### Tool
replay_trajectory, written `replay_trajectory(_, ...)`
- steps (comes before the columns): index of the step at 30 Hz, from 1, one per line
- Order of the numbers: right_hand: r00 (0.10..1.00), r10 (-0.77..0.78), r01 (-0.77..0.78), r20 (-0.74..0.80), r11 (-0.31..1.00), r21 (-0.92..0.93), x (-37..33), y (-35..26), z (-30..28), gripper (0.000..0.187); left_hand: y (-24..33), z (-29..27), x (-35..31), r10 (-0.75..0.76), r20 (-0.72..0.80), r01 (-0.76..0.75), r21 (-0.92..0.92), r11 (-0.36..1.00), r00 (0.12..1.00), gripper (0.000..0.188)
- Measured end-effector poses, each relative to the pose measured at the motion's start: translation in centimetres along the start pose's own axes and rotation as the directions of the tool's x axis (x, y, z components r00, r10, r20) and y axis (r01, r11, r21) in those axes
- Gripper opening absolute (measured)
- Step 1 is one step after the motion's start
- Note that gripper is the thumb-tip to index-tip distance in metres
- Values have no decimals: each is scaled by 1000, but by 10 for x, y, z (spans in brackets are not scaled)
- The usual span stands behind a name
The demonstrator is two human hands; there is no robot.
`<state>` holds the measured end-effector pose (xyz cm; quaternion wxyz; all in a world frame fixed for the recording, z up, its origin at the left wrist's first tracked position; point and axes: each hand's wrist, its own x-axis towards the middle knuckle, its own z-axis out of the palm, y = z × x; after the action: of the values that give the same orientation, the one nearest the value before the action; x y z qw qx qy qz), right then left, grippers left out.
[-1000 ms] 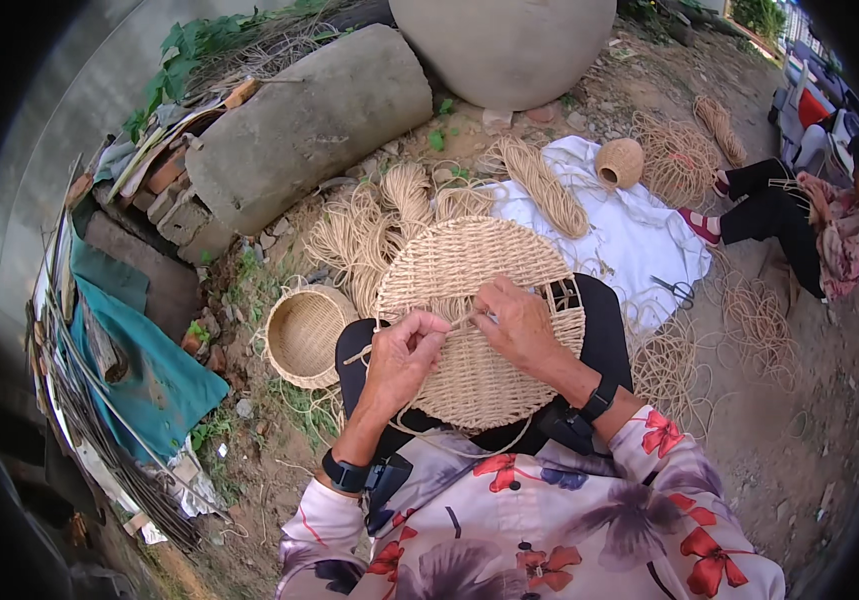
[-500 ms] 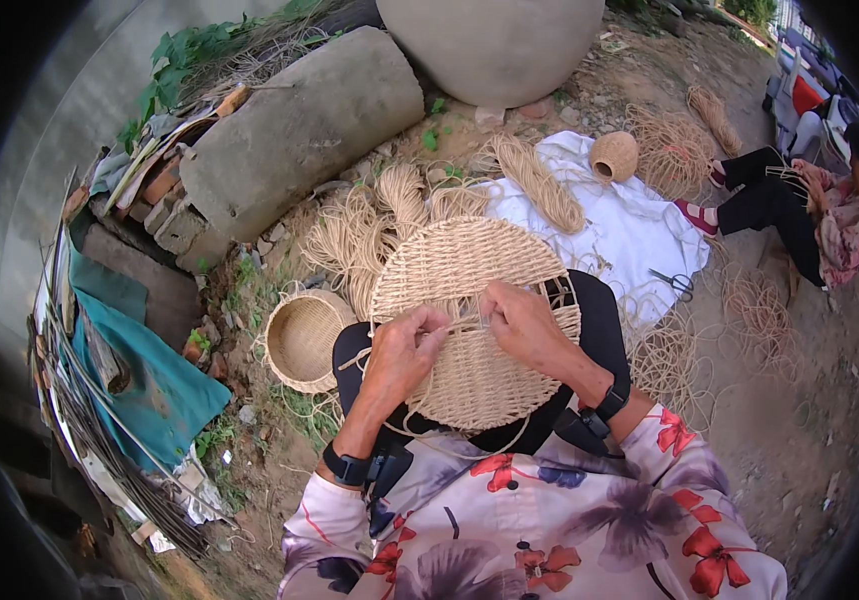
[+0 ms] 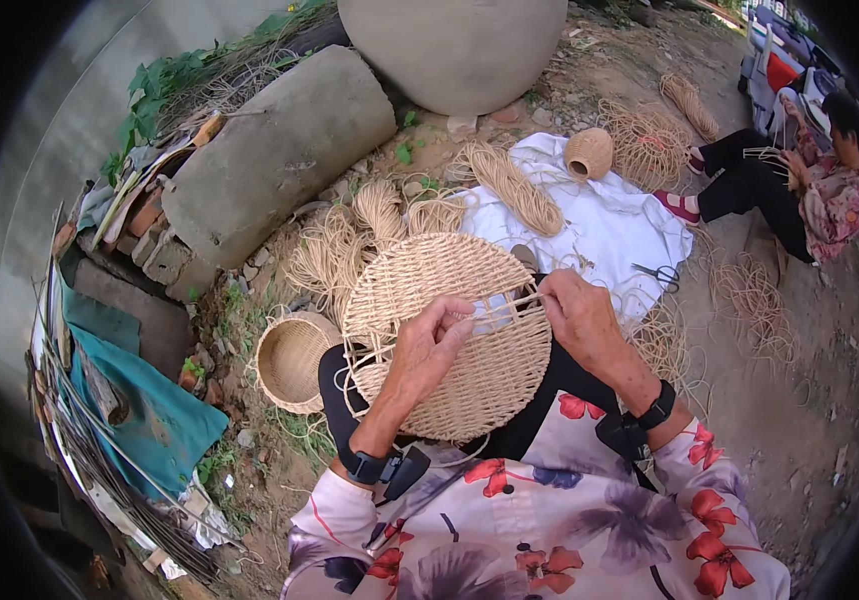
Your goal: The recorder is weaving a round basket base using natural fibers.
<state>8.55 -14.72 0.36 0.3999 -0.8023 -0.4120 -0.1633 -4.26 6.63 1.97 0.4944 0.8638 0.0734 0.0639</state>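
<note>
Round woven panel (image 3: pixel 489 375) is what I have in the middle of my view, lying across the wearer's lap on dark trousers (image 3: pixel 333 378), with a slot running across it between two closely woven parts. The grip of the right hand (image 3: pixel 584 320) is together: I see thumb and fingers pinched on a pale strand (image 3: pixel 512 305) at the panel's right side, the strand running leftward along the slot. The left hand (image 3: pixel 427 350) rests over the panel's left half, fingertips at the slot; I cannot tell whether its grip is clamped on anything, since thumb and fingers hide what lies under them. Both wrists carry dark bands, and I make out a loose loop of cord by the panel's left edge. To the left of the lap, a round basket (image 3: pixel 294 362) sits on the ground with its opening facing up. Beyond the panel I find tangled cord bundles (image 3: pixel 329 255) and a white cloth (image 3: pixel 624 220), which bears a long twisted skein (image 3: pixel 514 190) and a small woven vessel (image 3: pixel 589 153) tipped so that its mouth shows. Scissors (image 3: pixel 657 275) lie at the cloth's near right edge, and more loose cord (image 3: pixel 749 300) spreads over the earth beside them. Off to my right, another person (image 3: pixel 831 205) in a flowered top sits on the far side of that cord, with pale strands by the hands. At my upper left is a grey concrete cylinder (image 3: pixel 279 155), and nearer, a teal sheet (image 3: pixel 149 400) hangs over rubble.
</note>
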Motion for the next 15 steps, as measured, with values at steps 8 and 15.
replay_trajectory(8, 989, -42, 32, 143, 997, 74, 5, -26, 71, 13, 3, -16, -29, -171, -100, 108, -452, 886, 980, 14)
replay_trajectory(15, 973, 157, -184, 170, 971, 155, 4, -9, 43, 11, -29, -4, -11, -197, -71, 193, -59, 979, 978, 11)
